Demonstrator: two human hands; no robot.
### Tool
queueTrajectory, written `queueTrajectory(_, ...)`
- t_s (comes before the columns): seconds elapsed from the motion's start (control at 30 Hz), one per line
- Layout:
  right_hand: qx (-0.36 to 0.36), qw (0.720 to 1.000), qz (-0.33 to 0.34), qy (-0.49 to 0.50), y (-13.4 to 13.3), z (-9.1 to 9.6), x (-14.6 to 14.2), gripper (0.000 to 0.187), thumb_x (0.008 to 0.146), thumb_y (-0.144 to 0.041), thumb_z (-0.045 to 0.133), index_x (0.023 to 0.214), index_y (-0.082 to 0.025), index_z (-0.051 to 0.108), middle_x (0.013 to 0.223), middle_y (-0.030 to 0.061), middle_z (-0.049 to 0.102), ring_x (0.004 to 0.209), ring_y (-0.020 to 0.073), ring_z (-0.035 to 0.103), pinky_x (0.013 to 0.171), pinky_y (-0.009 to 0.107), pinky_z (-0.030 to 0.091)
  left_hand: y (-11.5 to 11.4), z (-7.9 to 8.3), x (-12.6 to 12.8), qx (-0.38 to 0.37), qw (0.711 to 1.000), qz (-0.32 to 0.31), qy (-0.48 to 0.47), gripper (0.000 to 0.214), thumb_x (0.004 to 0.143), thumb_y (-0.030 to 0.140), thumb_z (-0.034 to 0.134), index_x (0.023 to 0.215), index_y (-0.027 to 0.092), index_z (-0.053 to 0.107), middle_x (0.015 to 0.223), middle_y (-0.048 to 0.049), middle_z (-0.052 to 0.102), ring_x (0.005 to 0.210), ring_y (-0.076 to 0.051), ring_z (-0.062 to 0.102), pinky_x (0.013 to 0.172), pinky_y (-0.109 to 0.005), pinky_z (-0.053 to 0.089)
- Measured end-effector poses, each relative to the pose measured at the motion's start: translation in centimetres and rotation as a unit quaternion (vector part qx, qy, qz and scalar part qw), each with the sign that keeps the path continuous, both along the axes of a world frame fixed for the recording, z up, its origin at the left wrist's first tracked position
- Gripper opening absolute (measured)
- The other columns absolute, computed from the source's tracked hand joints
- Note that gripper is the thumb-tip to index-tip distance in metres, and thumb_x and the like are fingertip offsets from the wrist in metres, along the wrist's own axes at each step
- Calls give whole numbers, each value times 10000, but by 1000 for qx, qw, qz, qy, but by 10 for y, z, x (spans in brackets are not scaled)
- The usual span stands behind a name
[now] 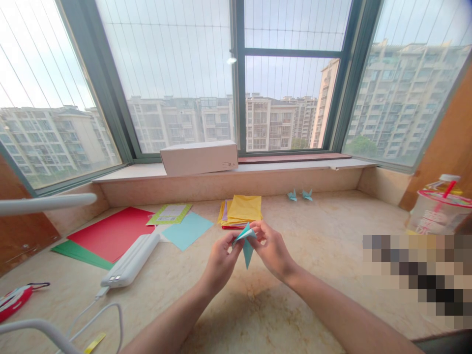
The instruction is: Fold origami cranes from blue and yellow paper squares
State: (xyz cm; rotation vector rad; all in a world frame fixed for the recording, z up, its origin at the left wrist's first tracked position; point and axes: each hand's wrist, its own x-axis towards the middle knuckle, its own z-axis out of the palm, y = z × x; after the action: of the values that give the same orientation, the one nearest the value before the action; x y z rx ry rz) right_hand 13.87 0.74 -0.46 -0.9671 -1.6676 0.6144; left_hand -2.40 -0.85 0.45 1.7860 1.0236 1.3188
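Between my two hands, raised over the stone counter, is a light-blue piece of folded origami paper with a pointed end hanging down. My left hand pinches its left side between thumb and fingers. On the opposite side my right hand grips the paper near its upper folds. Just beyond the hands lies a stack of yellow paper with purple and red sheets under it. Two small blue paper cranes stand farther back to the right.
To the left lie a light-blue sheet, red paper, green paper, a green-edged packet and a white power bank with its cable. A white box rests on the window ledge. A plastic cup stands at right.
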Motion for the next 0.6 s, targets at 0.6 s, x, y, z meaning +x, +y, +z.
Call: queueTrajectory(0.6,104,993,27,-42,-1,0,5,155,918,-206,536,1064,-222,586,1020,65,669,882,194,640,805,331,527,1,2,3,-65,986,-26,-151,308,801,423,698,970,165,707,928,-65,738,874,-221,657,826,-311,489)
